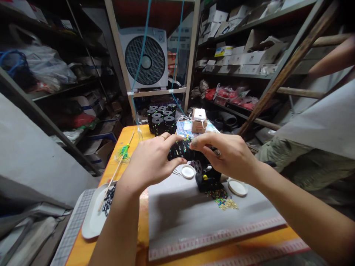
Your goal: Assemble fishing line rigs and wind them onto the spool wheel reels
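Observation:
Over the grey mat, my left hand (154, 159) is closed round the left end of a black ribbed spool (179, 148) with coloured beads among its windings. At the spool's right end, my right hand (229, 153) has its fingers curled together. What lies between those fingertips is hidden. Just below stands a black stand (208, 181) with a yellow knob and a disc with holes. Small gold, green, red and blue beads (223, 199) are heaped in front of it. Two shallow white lids (188, 171) rest on either side of the stand.
Stacked black spools (162, 120) and a small carton (199, 120) stand at the table's back. A white tray (90, 221) at left holds black pieces and a thin stick. A person's trousered leg (294, 159) and a wooden ladder (277, 74) are at right; a fan (145, 57) sits behind.

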The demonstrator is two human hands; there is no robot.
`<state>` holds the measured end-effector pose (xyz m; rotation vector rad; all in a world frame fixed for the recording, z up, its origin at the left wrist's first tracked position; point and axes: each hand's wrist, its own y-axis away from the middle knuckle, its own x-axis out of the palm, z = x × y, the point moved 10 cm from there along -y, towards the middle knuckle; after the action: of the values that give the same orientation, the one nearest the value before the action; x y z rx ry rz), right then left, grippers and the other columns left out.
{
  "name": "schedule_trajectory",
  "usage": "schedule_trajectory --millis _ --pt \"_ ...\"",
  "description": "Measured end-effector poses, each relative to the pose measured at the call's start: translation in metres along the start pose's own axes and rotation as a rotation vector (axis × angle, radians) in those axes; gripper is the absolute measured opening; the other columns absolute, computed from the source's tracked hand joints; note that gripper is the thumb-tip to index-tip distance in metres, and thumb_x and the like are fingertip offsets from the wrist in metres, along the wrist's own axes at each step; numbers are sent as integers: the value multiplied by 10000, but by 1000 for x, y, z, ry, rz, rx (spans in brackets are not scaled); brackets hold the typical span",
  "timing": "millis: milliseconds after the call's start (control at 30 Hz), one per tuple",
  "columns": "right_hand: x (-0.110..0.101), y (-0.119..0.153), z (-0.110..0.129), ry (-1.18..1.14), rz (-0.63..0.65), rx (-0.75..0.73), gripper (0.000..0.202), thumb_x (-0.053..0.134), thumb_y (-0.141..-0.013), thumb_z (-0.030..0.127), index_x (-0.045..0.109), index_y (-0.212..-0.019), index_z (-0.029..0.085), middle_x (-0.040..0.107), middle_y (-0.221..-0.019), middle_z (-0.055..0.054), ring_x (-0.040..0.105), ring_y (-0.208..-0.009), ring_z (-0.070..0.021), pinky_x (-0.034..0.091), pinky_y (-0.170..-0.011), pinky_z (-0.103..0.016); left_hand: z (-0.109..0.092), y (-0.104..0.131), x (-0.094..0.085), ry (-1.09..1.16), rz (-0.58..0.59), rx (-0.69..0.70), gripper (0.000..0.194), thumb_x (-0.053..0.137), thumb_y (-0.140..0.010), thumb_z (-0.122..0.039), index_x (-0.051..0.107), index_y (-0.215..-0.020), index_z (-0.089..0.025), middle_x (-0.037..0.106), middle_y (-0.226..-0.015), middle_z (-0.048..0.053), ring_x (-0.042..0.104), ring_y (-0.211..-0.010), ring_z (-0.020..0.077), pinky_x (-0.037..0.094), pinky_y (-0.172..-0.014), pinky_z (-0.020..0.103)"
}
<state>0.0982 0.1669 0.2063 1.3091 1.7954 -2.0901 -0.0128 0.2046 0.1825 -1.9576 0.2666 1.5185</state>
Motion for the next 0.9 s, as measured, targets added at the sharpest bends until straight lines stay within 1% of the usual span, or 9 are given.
schedule_trajectory --millis 67,233,433,533,700,800,900 --pt "1 0 3 9 23 -28 184 528 -916 40 559 -1002 200 735 -859 -12 703 -761 -119 533 -683 -224 0 -1 1 5 2 1 476 630 -869 -454 549 -1295 -257 709 -1130 45 687 -963 284 512 -798 413" --pt "4 0 7 58 79 -53 213 480 -918 22 568 -995 201 732 -849 -10 694 -744 -128 522 -658 -240 -1 -2 2 0 -4 11 459 627 -872 -454 555 -1280 -256 697 -1173 47 687 -977 288 511 -817 417" --pt "9 3 14 84 121 -104 222 451 -919 12 548 -999 195 736 -918 -49 706 -882 -168 570 -778 -286 -1 -2 2 3 -6 13 462 632 -867 -441 551 -1281 -252 699 -1166 45 686 -978 287 509 -820 416" --pt "9 5 22 140 98 -170 198 432 -938 28 547 -997 177 740 -940 -74 707 -923 -188 591 -814 -315 0 -2 2 -3 -8 12 461 629 -867 -440 551 -1281 -251 705 -1144 46 684 -987 292 508 -810 413" --pt "9 12 37 247 9 -263 156 451 -951 58 571 -1003 142 744 -937 -104 711 -959 -207 607 -879 -340 1 -1 1 -11 -25 13 456 624 -865 -445 558 -1271 -248 714 -1099 49 690 -942 282 508 -774 399" --pt "10 20 39 243 -34 -260 170 455 -960 85 577 -1057 153 749 -965 -116 705 -1039 -227 608 -924 -374 -1 -1 1 0 -29 23 439 609 -874 -445 562 -1263 -245 710 -1119 47 685 -964 274 507 -791 389" --pt "14 29 33 177 -44 -214 237 458 -941 59 577 -1126 146 738 -1079 -156 648 -1170 -266 600 -955 -427 -2 -1 2 -7 -28 32 438 603 -878 -444 559 -1264 -241 709 -1135 51 684 -961 267 501 -788 378"
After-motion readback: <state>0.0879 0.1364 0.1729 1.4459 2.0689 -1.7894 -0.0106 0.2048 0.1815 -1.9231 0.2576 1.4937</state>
